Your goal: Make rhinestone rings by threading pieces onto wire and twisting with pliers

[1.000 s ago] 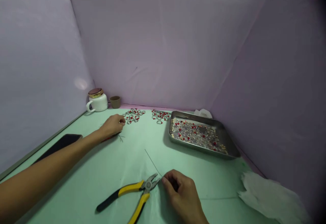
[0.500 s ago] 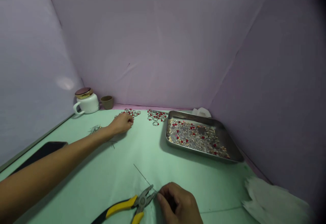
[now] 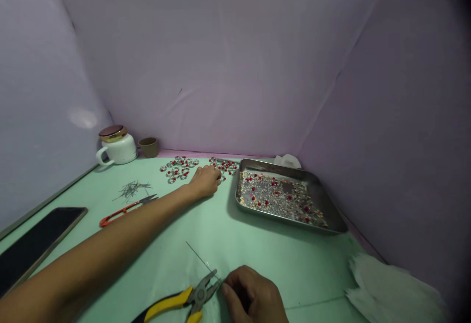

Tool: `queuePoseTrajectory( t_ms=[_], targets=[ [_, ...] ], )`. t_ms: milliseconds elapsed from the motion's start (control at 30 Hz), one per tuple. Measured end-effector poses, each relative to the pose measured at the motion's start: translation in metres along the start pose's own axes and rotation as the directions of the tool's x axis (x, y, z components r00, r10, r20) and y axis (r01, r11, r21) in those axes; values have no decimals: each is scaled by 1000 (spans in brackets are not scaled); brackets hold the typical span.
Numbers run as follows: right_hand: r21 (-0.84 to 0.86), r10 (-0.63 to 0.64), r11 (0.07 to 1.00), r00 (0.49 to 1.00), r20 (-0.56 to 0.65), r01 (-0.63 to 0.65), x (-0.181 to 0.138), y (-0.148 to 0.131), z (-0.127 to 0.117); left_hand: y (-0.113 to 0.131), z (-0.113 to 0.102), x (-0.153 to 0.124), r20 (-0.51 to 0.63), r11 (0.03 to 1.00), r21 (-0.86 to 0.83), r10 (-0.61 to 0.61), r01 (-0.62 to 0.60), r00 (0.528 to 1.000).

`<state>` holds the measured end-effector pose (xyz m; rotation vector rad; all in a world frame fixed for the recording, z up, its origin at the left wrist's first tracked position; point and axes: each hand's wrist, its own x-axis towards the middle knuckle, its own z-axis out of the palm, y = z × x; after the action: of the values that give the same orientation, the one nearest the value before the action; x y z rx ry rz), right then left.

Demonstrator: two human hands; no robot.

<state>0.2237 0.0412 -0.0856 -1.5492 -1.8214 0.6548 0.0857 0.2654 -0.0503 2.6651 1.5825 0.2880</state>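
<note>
We pinch the lower end of a fine metal wire [image 3: 202, 259] in the right hand [image 3: 253, 296], with the thumb and fingers pressed together around it. The wire runs straight from the hand toward the far left, clear of the worktop [image 3: 294, 269] at the pinch; whether its free tip touches the surface cannot be determined from this view. Just left of the right hand lie the yellow-and-black combination pliers [image 3: 172, 303], with their jaws standing open and their head almost touching the fingers.

The left hand [image 3: 205, 182] reaches forward, well ahead of the right hand, with the fingers curved downward. Its fingertips are at the near edge of the right-hand group of red-beaded metal rings [image 3: 225, 166]. We cannot tell whether they are pinching anything. A second group of rings [image 3: 178, 168] lies just left of the left hand.

Just right of the left hand sits a stainless steel tray [image 3: 279, 166] holding loose red and gold-coloured beads. Left of the left hand are a small pile of metal pins [image 3: 130, 189] and red-handled thread snips [image 3: 127, 210]. Further left lies a black smartphone [image 3: 37, 244]. Beyond the rings stand a white lidded mug [image 3: 117, 147] and a small brown cup [image 3: 149, 147]. A crumpled white tissue [image 3: 390, 291] lies right of the right hand.
</note>
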Motion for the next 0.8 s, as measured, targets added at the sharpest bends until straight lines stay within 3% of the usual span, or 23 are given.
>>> queuePoseTrajectory(
  t_ms=[167, 367, 433, 567, 700, 800],
  targets=[
    [21, -21, 1000, 999, 45, 20, 1, 2, -3, 1, 5, -14, -8, 993, -117, -21, 20, 1000],
    [60, 44, 997, 998, 54, -48, 1, -8, -7, 0, -19, -71, -81, 886, -454, -144, 92, 986],
    [64, 59, 996, 997, 42, -61, 1, -12, -8, 1, -28, -95, -63, 780, -608, -229, 145, 971],
    [74, 88, 993, 996, 23, -89, 2, -15, -10, 8, -40, -143, 75, 462, -853, -355, 244, 932],
    [97, 62, 993, 998, 9, -63, 3, -14, -10, 22, -43, -185, 174, 182, -947, -406, 266, 897],
    [103, 46, 994, 999, -23, -44, 3, -13, -9, 33, -45, -214, 234, 53, -959, -418, 280, 878]
  ],
)
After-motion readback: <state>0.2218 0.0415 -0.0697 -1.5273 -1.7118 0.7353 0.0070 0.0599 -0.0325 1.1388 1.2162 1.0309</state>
